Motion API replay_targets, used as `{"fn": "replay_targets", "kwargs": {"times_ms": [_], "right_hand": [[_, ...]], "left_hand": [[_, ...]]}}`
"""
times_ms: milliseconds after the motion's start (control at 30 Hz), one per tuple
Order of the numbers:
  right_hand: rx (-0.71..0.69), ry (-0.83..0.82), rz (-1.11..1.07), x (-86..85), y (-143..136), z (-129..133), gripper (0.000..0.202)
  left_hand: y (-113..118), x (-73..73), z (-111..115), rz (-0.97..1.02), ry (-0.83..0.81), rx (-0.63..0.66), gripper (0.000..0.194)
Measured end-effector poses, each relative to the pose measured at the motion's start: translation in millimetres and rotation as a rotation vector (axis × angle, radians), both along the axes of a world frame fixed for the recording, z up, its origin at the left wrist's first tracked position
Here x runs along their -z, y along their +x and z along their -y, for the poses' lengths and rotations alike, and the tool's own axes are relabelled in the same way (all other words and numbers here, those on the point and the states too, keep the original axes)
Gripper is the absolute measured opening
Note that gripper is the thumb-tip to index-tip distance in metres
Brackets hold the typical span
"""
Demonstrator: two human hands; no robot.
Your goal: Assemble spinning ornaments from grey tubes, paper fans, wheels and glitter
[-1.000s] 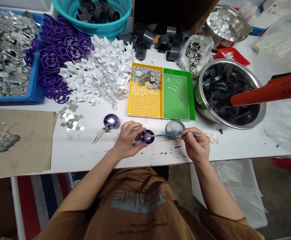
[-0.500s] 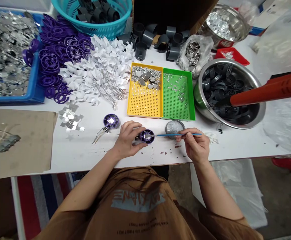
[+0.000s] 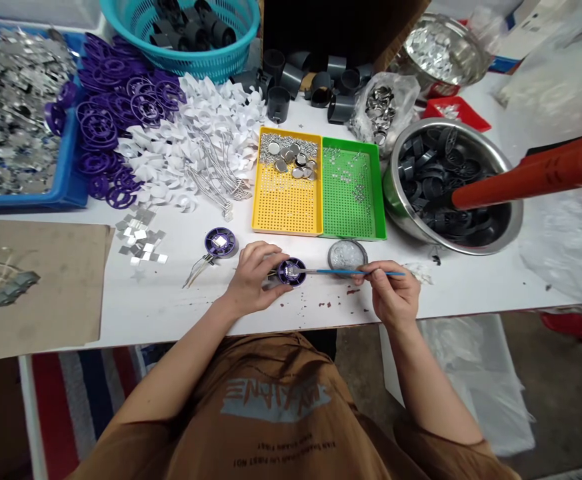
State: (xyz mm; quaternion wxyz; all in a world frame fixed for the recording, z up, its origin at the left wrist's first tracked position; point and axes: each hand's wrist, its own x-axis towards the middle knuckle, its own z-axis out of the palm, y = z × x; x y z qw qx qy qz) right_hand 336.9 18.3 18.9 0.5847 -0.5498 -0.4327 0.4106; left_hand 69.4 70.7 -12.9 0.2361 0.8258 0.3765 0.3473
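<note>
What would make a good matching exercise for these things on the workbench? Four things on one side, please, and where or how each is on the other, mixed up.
1. Blue-handled brush
2. Round purple part under the brush tip
3. Turquoise basket
4. Yellow tray

A. Holds dark grey parts
B. Lies side by side with the green tray
C. Held in the right hand
D. Between the thumb and fingers of the left hand

Pairs: 1-C, 2-D, 3-A, 4-B.
</note>
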Motion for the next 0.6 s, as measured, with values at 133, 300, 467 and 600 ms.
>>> {"fn": "replay_targets", "kwargs": {"times_ms": [133,300,467,600], "right_hand": [[0.033,0.016,-0.008,-2.4,-2,3,0.019],[0.003,0.035,0.000,-4.1,-8,3,0.017],[0.029,0.041,0.049,-2.2,-5,6,0.016],[0.018,0.053,0.078,-1.8,-3,14,0.013]], "left_hand": [[0,0.8,0,0.001,0.000,-0.005,0.046],[0,1.0,0,-0.012,-0.008,0.005,0.045],[-1,1.5,-1,-0.009,0.013,0.006,0.046],[-1,1.1,-1,-0.004,0.034,0.011,0.047]]}}
